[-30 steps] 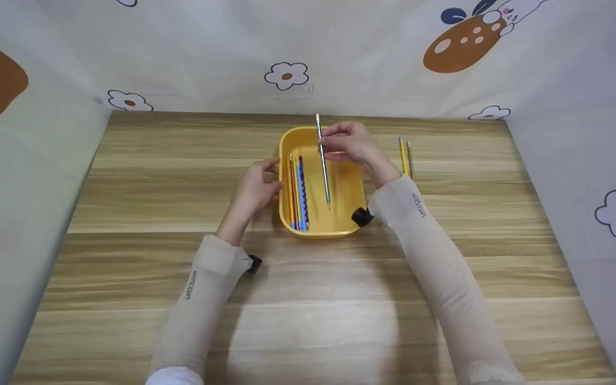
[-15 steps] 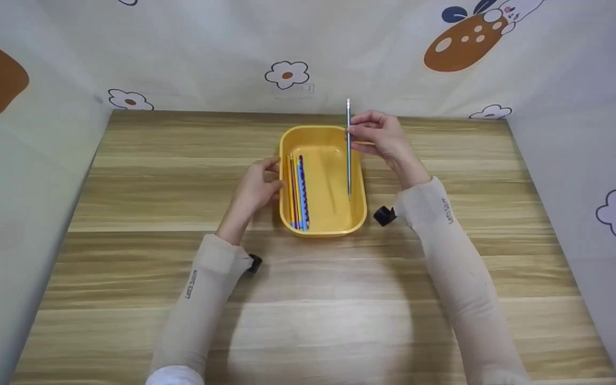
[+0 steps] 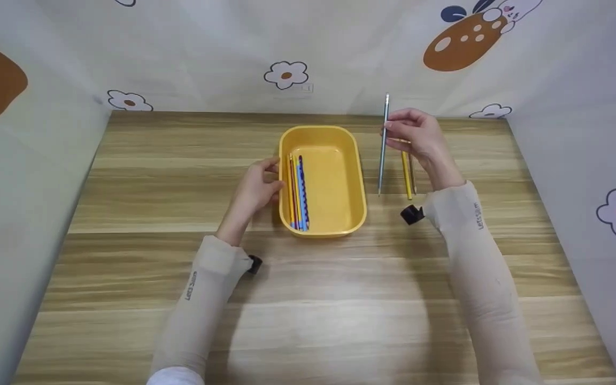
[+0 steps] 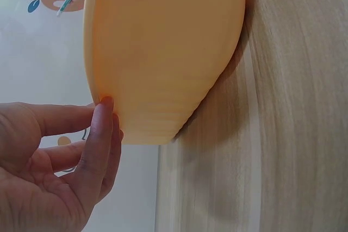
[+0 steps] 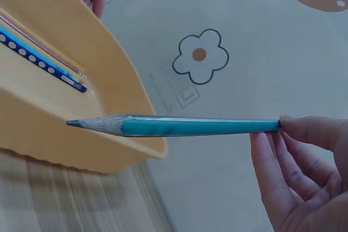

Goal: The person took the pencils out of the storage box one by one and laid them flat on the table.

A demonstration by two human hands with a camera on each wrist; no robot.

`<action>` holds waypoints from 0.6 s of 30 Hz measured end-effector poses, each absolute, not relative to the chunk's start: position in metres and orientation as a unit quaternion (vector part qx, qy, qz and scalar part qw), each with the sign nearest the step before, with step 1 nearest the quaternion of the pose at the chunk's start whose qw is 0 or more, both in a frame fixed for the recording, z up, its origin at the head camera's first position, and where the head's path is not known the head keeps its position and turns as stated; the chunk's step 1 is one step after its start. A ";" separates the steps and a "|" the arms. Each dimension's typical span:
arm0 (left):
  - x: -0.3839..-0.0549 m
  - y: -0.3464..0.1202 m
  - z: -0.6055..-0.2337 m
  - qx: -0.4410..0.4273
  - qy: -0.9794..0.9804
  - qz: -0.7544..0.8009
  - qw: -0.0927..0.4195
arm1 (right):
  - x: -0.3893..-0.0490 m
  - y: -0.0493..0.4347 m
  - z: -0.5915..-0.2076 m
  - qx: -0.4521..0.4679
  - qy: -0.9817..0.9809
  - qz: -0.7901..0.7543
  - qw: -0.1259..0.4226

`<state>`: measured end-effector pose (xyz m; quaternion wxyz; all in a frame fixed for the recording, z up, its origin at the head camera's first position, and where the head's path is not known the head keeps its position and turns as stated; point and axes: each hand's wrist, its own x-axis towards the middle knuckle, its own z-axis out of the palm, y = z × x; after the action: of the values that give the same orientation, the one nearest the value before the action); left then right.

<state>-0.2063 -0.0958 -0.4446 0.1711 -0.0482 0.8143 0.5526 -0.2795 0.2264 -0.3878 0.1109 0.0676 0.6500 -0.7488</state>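
Observation:
In the head view my right hand [image 3: 420, 136] holds a teal pencil [image 3: 382, 160] near its top end, just right of a yellow plastic box [image 3: 363, 187]. Thumb and fingertips pinch it, and its sharpened grey tip [image 5: 73, 124] points away from the hand in the right wrist view. At the box's left side, my left hand [image 3: 257, 184] pinches the rim between thumb and fingers. Several pencils [image 3: 298, 195] lie side by side along the left wall inside the box, among them a dark blue one with pale dots [image 5: 41, 63].
A yellow pencil [image 3: 407, 176] and a dark thin pencil [image 3: 413, 176] lie on the wooden table [image 3: 153, 203] by my right wrist, partly hidden by the hand. Behind the table hangs a pale backdrop [image 3: 206, 53] printed with flowers and fruit.
My right hand has carried the teal pencil from above the box out to the right, past its right rim. The left hand and the box have stayed in place.

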 end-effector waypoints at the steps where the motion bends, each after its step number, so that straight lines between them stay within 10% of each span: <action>1: -0.207 -0.096 -0.444 -0.049 0.815 0.551 0.171 | -0.280 0.230 -0.388 0.071 0.650 -0.748 0.108; 18: -0.206 -0.096 -0.444 -0.048 0.820 0.546 0.166 | -0.286 0.285 -0.404 0.131 0.647 -0.745 0.096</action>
<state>-0.2057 -0.0958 -0.4439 0.1656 -0.0481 0.8200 0.5458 -0.2862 0.2854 -0.4041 0.0955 0.1308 0.6473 -0.7448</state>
